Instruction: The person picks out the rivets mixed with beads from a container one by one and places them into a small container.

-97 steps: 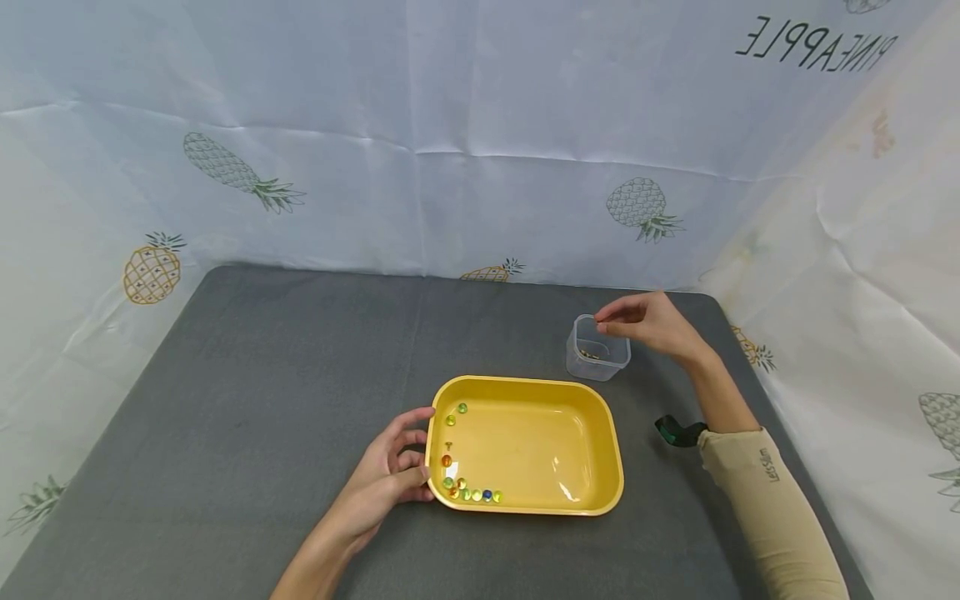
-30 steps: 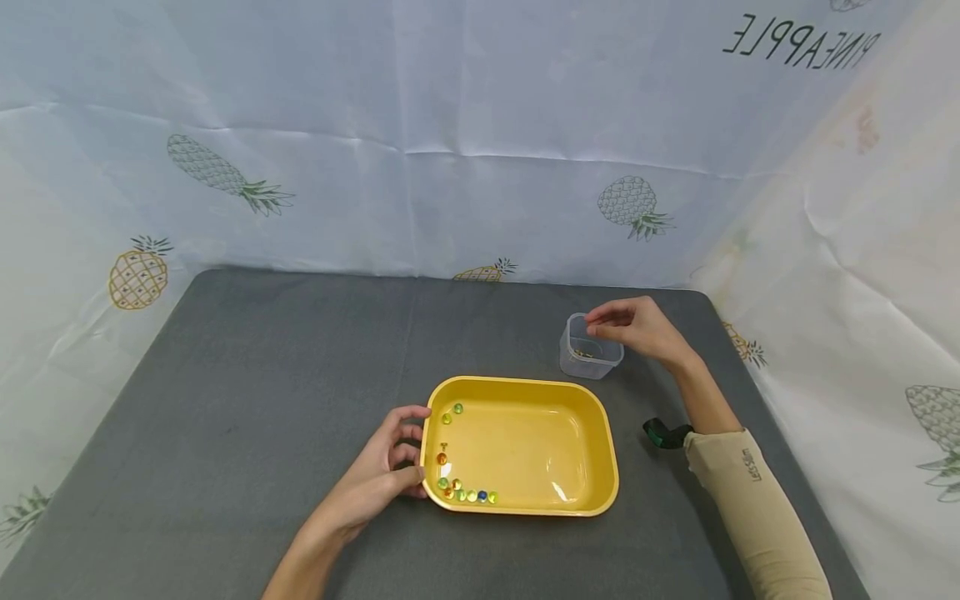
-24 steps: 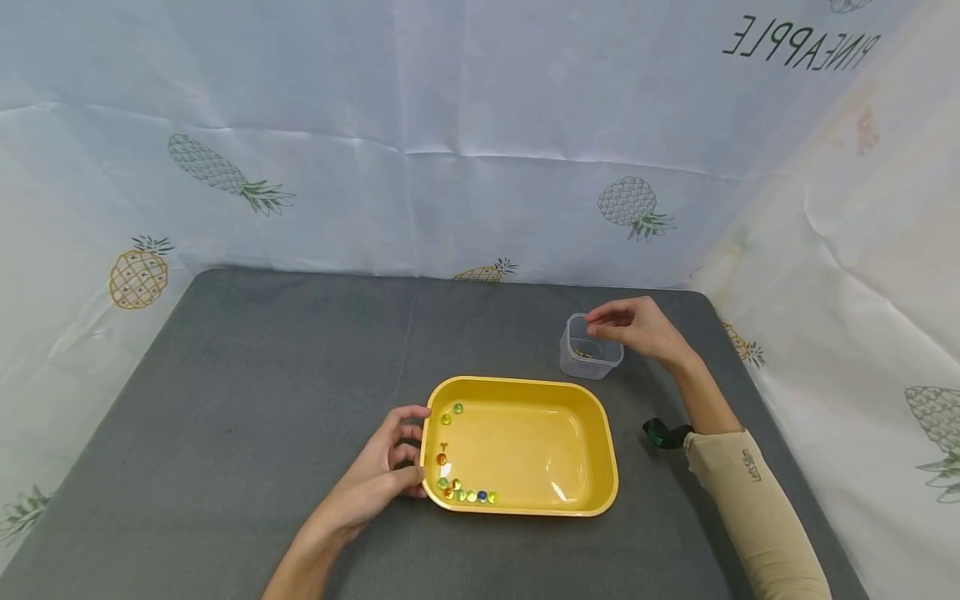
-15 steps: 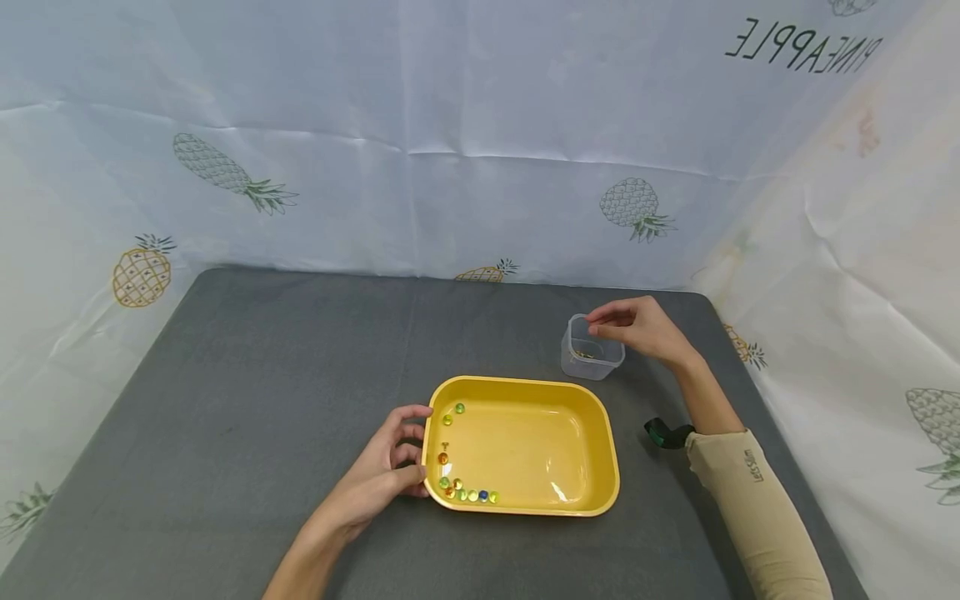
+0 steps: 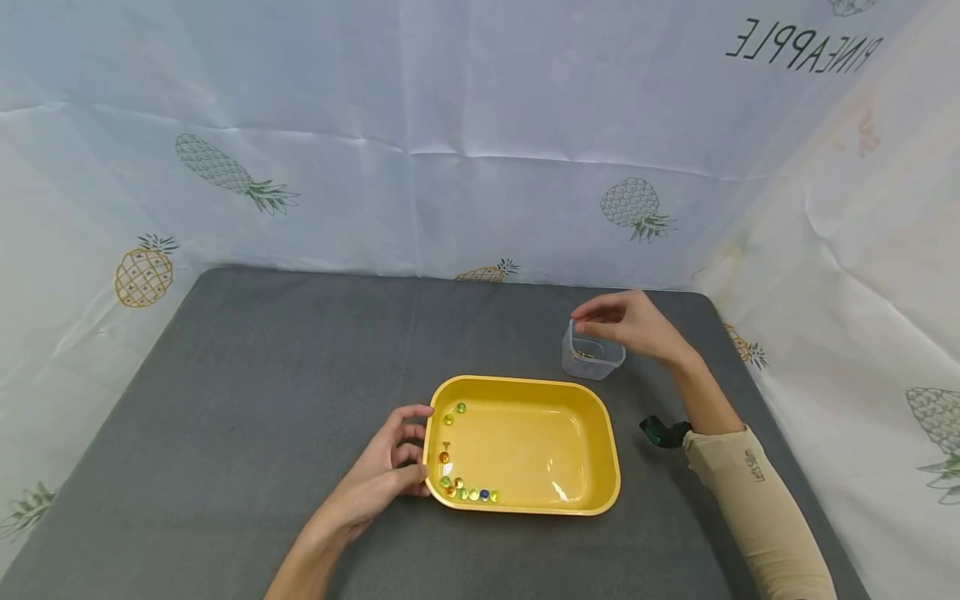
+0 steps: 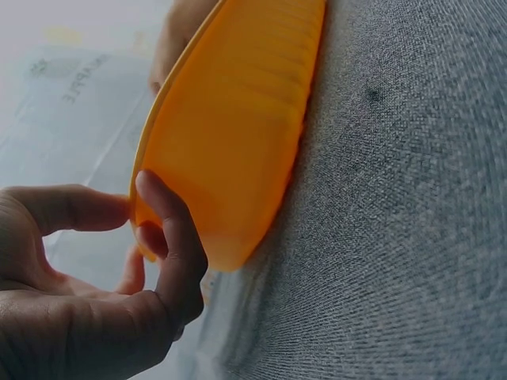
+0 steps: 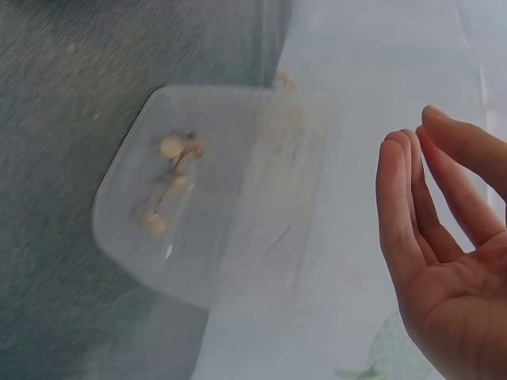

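Observation:
My left hand [image 5: 371, 483] grips the left rim of a yellow plastic tray [image 5: 525, 450]; in the left wrist view its fingers lie on both sides of the rim. Glass marbles in green, orange and blue, such as the blue marble [image 5: 484, 495], lie along the tray's left end and near corner. A small gold thumbtack [image 5: 446, 444] stands among them. Over the clear plastic container [image 5: 600, 372] hovers my right hand [image 5: 630, 323], fingers relaxed and nothing seen between them. Several gold thumbtacks [image 7: 173, 147] lie on the container's bottom.
The grey cloth-covered table [image 5: 285, 383] carries both containers. White pineapple-print curtains [image 5: 450, 208] hang behind it and at the sides. A black-green wrist device [image 5: 663, 433] sticks out beside the right sleeve [image 5: 757, 500].
My right hand has shifted left and slightly up over the clear container's rim in the last half second. My left hand and the tray keep their places; the marbles look unchanged.

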{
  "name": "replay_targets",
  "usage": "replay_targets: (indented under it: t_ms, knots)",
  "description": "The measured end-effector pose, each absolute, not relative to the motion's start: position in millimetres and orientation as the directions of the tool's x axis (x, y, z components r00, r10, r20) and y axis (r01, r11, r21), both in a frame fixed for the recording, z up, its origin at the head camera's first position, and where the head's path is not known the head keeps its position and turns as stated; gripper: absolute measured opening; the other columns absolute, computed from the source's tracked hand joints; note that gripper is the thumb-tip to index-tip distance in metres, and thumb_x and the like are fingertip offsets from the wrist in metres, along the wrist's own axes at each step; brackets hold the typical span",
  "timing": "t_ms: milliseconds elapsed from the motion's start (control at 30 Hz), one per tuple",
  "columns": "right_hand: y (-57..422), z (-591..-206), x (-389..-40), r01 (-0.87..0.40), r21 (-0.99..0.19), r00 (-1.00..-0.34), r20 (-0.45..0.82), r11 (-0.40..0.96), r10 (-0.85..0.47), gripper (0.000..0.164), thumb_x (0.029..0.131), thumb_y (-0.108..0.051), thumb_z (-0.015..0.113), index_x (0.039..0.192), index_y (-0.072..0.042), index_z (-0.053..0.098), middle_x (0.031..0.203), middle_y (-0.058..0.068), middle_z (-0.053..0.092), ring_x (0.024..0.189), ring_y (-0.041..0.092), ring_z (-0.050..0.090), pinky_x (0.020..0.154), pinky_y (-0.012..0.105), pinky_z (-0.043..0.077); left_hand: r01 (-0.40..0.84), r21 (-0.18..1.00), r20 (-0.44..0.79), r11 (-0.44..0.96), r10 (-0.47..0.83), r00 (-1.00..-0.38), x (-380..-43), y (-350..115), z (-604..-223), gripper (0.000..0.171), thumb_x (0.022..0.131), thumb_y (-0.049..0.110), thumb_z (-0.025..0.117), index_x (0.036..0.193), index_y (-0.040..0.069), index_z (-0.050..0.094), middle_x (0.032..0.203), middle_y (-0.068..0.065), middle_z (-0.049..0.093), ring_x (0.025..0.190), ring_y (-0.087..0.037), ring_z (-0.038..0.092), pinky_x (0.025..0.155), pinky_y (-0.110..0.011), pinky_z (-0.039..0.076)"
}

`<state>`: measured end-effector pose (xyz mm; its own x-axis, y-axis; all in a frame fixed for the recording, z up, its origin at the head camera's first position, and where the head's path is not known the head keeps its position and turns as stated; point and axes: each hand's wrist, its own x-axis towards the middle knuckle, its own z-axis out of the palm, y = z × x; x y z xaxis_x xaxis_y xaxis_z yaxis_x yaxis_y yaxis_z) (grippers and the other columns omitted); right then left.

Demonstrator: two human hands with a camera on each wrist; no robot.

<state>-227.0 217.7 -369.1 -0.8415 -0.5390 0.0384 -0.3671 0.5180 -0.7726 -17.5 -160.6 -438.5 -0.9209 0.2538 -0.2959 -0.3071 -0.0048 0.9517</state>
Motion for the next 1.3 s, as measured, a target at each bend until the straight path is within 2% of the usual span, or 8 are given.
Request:
replay_targets:
  t_ms: [133,233,400,567,833,1067,1300]
  knots:
    - [206.8,-362.2,-223.6,-0.375,-0.784,-0.823,0.035,0.495,-0.568,0.021,0.098,-0.012,0.080,0.118,-0.006,0.081,0.114,0.015,0.081,0.095,0.017,0.079,0.086,0.026,0.065,-0.306,0.952,-0.293,-0.011,0.257,-0.921,-17.5,-160.8,-438.6,0.078,0.092,-0.004,0.064,0.161,0.010,0.032,0.137,-0.022,0.049,0.088,-0.017,0.063,0.072,-0.032,0.063]
    - [198.1,-356.7,-220.8,-0.372,-0.797,-0.803,0.018,0.476,-0.596,0.021,0.098,-0.012,0.080,0.119,-0.007,0.081,0.115,0.016,0.081,0.096,0.013,0.079,0.087,0.028,0.066,-0.304,0.953,-0.289,-0.016,0.261,-0.921,-17.5,-161.0,-438.7,0.078,0.092,-0.004,0.064,0.162,0.009,0.031,0.136,-0.022,0.049,0.088,-0.017,0.063,0.072,-0.032,0.063]
    - [182.5,-349.1,-216.8,-0.388,-0.815,-0.750,0.008,0.431,-0.661,0.023,0.097,-0.009,0.080,0.120,-0.005,0.080,0.117,0.020,0.080,0.099,0.016,0.080,0.090,0.027,0.065,-0.300,0.954,-0.283,-0.023,0.267,-0.921,-17.6,-161.5,-438.8,0.078,0.092,-0.005,0.064,0.161,0.009,0.031,0.137,-0.022,0.049,0.088,-0.017,0.063,0.072,-0.032,0.063]
    - [163.9,-345.0,-213.1,-0.411,-0.818,-0.701,0.001,0.403,-0.713,0.023,0.097,-0.007,0.080,0.120,-0.004,0.080,0.115,0.018,0.081,0.097,0.016,0.080,0.088,0.029,0.066,-0.300,0.954,-0.282,-0.025,0.269,-0.921,-17.3,-161.5,-438.6,0.078,0.092,-0.005,0.064,0.162,0.009,0.031,0.137,-0.022,0.048,0.088,-0.017,0.063,0.072,-0.031,0.063]
    - [134.6,-342.9,-203.5,-0.393,-0.854,-0.622,-0.027,0.342,-0.783,0.022,0.097,-0.003,0.078,0.119,-0.001,0.080,0.114,0.022,0.080,0.098,0.020,0.080,0.089,0.029,0.066,-0.302,0.953,-0.284,-0.027,0.269,-0.920,-17.2,-161.1,-438.3,0.078,0.093,-0.005,0.063,0.162,0.009,0.030,0.137,-0.022,0.048,0.088,-0.017,0.063,0.073,-0.031,0.063]
    - [113.8,-350.4,-195.3,-0.392,-0.852,-0.569,-0.072,0.347,-0.819,0.020,0.096,-0.005,0.079,0.116,-0.003,0.081,0.110,0.014,0.082,0.098,0.031,0.079,0.088,0.029,0.066,-0.310,0.950,-0.293,-0.025,0.266,-0.919,-17.7,-160.6,-438.8,0.078,0.093,-0.004,0.063,0.162,0.010,0.030,0.137,-0.022,0.048,0.087,-0.017,0.063,0.072,-0.032,0.063]
    - [93.6,-362.8,-188.2,-0.395,-0.850,-0.497,-0.120,0.348,-0.859,0.025,0.096,-0.008,0.081,0.119,0.002,0.079,0.107,0.010,0.083,0.094,0.018,0.079,0.089,0.029,0.066,-0.320,0.947,-0.303,-0.021,0.264,-0.916,-18.1,-160.4,-438.0,0.077,0.094,-0.003,0.063,0.161,0.010,0.030,0.138,-0.022,0.048,0.090,-0.019,0.064,0.073,-0.032,0.063]
